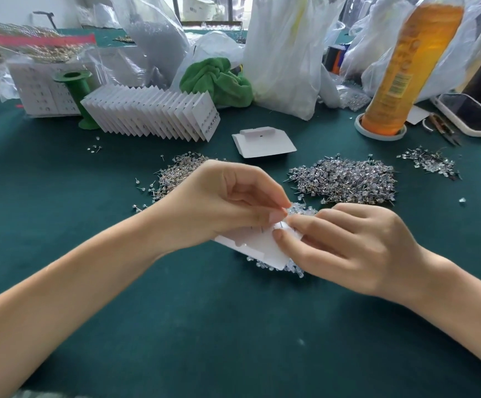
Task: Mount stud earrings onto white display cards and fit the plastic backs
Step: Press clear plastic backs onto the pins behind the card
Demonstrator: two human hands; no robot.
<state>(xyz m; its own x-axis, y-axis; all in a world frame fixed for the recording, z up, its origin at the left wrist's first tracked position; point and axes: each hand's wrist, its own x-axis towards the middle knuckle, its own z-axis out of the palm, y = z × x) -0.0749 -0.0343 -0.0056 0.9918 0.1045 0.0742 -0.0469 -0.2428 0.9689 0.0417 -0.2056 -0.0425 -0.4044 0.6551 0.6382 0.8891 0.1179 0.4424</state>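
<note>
A white display card (pixel 258 248) lies tilted between my hands, just above the green cloth. My left hand (pixel 222 205) holds the card's left side, thumb and forefinger pinching at a thin earring post (pixel 283 224) that sticks up from it. My right hand (pixel 348 248) grips the card's right edge, its fingertips meeting the left ones at the post. Clear plastic backs (pixel 296 267) lie in a small heap under and behind the card. Piles of stud earrings sit behind: one at the left (pixel 176 175), a larger one at the right (pixel 345 180).
A fanned row of finished cards (pixel 153 113) stands at the back left beside a green spool (pixel 75 93). A blank card (pixel 262 145) lies on a dark block. A green rag (pixel 219 81), plastic bags, an orange bottle (pixel 406 70) and a phone (pixel 469 114) crowd the back.
</note>
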